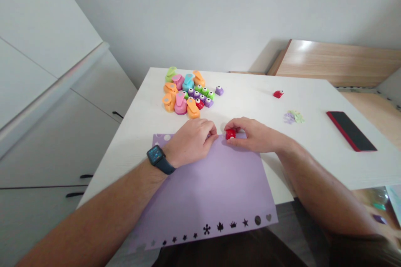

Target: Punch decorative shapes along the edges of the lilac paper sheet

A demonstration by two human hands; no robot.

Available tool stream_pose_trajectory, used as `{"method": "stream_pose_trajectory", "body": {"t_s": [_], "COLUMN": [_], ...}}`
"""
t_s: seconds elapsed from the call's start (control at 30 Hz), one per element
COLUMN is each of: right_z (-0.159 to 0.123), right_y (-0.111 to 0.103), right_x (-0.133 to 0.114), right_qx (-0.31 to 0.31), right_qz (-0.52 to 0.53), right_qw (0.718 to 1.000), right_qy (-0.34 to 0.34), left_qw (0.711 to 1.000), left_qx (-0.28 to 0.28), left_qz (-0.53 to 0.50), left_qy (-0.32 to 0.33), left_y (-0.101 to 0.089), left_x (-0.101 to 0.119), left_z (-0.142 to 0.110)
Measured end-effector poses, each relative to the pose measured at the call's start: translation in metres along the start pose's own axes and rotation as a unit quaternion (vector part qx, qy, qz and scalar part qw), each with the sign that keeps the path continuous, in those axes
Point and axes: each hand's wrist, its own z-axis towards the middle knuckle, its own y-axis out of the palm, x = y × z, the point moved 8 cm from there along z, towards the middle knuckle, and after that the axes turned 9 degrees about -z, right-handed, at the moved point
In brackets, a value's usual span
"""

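A sheet of purple paper (219, 183) lies on the white table, its near edge overhanging the front. Cut-out shapes, among them a star, a crown and a heart, run along that near edge; more holes show at the far left corner. My left hand (192, 142), with a dark watch on the wrist, is closed at the paper's far edge, thumb and forefinger pinching it. Just to its right, my right hand (250, 133) grips a small red craft punch (230, 134) between thumb and fingers, at that same far edge. Part of the punch is hidden by the fingers.
Several colourful craft punches (181, 104) are grouped at the back left, a purple one (219, 90) slightly apart. Another red punch (278, 94) stands at the back right. Paper cut-outs (293, 117) and a black-and-red flat object (351, 131) lie on the right.
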Motion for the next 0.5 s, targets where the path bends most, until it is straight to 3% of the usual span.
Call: {"method": "stream_pose_trajectory", "body": {"t_s": [0.5], "right_z": [0.0005], "right_y": [0.0008], "right_x": [-0.0015], "right_qx": [-0.025], "right_qz": [0.008], "right_qw": [0.999], "right_qy": [0.043], "left_qw": [1.0], "left_qx": [0.004], "left_qz": [-0.002], "left_qy": [0.006], "left_y": [-0.0015], "left_x": [0.0027], "left_z": [-0.0004]}}
